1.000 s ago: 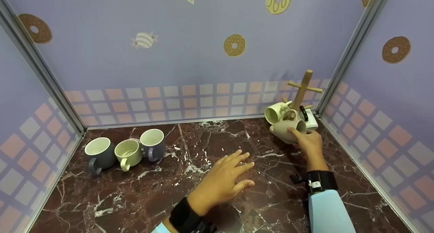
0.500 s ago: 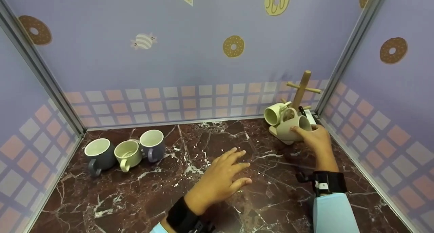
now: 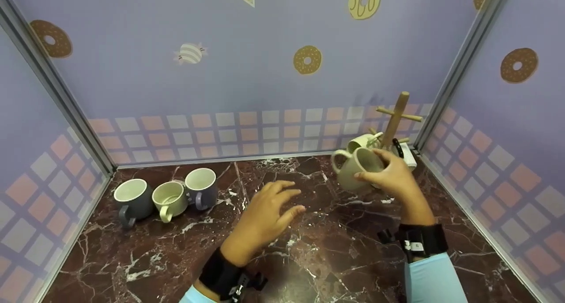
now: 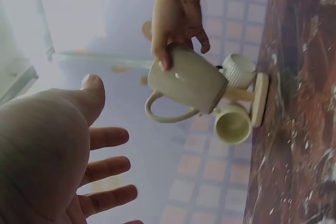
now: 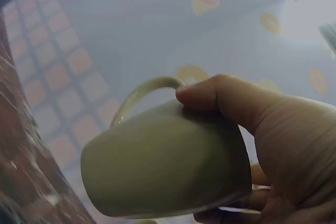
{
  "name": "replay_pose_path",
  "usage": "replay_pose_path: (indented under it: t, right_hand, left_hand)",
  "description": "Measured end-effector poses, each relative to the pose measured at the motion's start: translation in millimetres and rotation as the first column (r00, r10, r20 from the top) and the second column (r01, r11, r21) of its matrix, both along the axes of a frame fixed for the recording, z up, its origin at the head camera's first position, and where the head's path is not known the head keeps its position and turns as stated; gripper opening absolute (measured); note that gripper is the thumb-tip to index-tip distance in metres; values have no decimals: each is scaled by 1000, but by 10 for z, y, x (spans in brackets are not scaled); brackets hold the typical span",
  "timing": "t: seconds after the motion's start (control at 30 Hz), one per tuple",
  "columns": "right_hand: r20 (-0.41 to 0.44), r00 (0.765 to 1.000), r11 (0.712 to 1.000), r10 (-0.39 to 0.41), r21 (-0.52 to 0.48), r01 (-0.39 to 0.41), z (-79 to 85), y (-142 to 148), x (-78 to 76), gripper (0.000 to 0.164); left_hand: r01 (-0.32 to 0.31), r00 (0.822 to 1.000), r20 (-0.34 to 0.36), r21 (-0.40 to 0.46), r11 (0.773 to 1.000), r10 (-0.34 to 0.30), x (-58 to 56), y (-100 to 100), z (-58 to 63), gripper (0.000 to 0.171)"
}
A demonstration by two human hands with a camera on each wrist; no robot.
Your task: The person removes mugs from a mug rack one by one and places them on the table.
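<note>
My right hand [image 3: 397, 175] grips a beige mug [image 3: 348, 176] near its rim, with the thumb on the outer wall in the right wrist view. Tilted and off the table, the mug has its handle pointing left in the head view. Just behind it stands a wooden mug tree [image 3: 401, 113]. A pale yellow mug [image 4: 233, 124] and a white ribbed mug [image 4: 239, 71] sit at its lower part. My left hand [image 3: 267, 210] hovers above the table with spread, relaxed fingers and holds nothing.
At the left of the marbled table [image 3: 176, 259] stand a dark grey mug [image 3: 137, 202], a pale yellow-green mug [image 3: 176, 201] and a purple-grey mug [image 3: 206, 194], upright side by side. Patterned walls [image 3: 247, 87] close off the back and both sides.
The beige mug has come away from the mug tree, leftward and nearer, and its handle has swung from up to left. My left hand has shifted a little left.
</note>
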State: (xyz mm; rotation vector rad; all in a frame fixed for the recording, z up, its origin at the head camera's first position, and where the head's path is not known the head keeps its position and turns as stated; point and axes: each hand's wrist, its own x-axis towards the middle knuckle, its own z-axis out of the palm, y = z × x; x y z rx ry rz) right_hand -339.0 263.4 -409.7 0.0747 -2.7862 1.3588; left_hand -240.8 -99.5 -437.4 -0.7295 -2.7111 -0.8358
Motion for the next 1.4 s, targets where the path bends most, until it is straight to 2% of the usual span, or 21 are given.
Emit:
replay_pose_path:
  t: [0.2,0.33,0.43,0.67,0.77,0.9,1.07,1.23,1.4]
  right_hand:
    - [-24,992,992,122,31,-121,-126,-421,-23,110]
    - [-58,981,981,183,83,-178,-227,-689,-17,109]
    - [-93,964,966,248,94,-239,-280,-871,-15,106]
    - [-126,931,939,343,86,-334,-325,-1285,50,105]
    - [-139,918,928,370,93,-360,-354,-1378,73,105]
    - [-142,897,908,418,77,-411,-414,-1441,71,106]
    - [-136,865,874,484,37,-484,-484,-1498,44,110]
    - [-139,830,838,541,11,-545,-551,-1549,1,111]
    - [-129,818,824,561,-16,-567,-596,-1606,-26,111]
  left_hand:
    - [-101,995,-23,27,994,102,-106,-181,-20,56]
    - [-162,987,5,74,984,162,-164,-257,-53,54]
    - [-206,978,36,118,971,203,-191,-295,-70,52]
    - [-233,972,79,216,948,221,-236,-383,-188,33]
    - [-255,965,125,233,939,231,-236,-423,-230,34]
    - [-262,943,270,249,932,193,-232,-438,-257,38]
    - [-223,905,419,318,922,74,-220,-451,-295,38]
    - [-202,876,482,329,923,20,-199,-491,-300,39]
    - [-232,869,492,319,919,48,-163,-521,-261,39]
